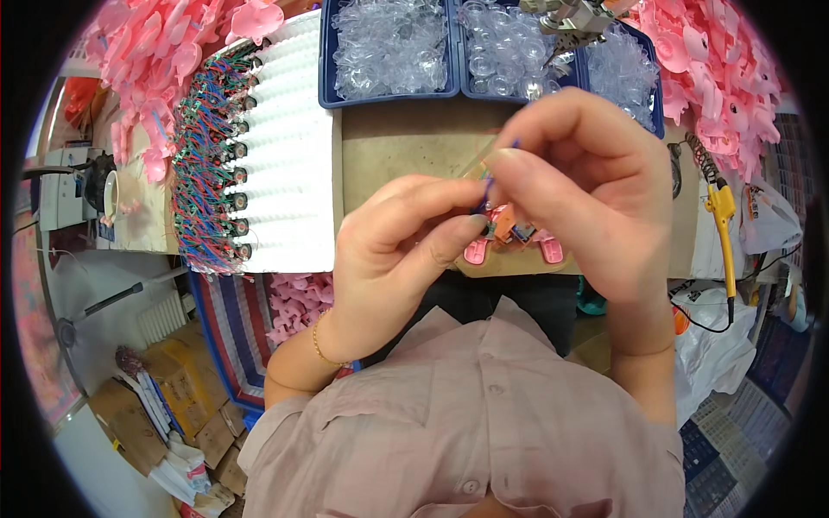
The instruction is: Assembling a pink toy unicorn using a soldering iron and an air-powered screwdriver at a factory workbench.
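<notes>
In front of my chest, my left hand [401,233] and my right hand [587,177] meet with fingers closed in pinches. Between their fingertips runs a thin blue wire [489,185]; both hands grip it, the right one higher up. Something small and dark sits at the left fingertips, too hidden to name. Just below lies a pink plastic toy part [476,251] at the table's near edge, with an orange piece [508,230] and small electronics on it, partly covered by my hands.
Left of my hands, a white ridged sheet [298,164] carries round black parts with bundled coloured wires [203,173]. Blue bins [390,97] of clear plastic pieces stand behind. Pink plastic parts [151,52] pile at both far corners. A yellow soldering iron [722,216] hangs at right.
</notes>
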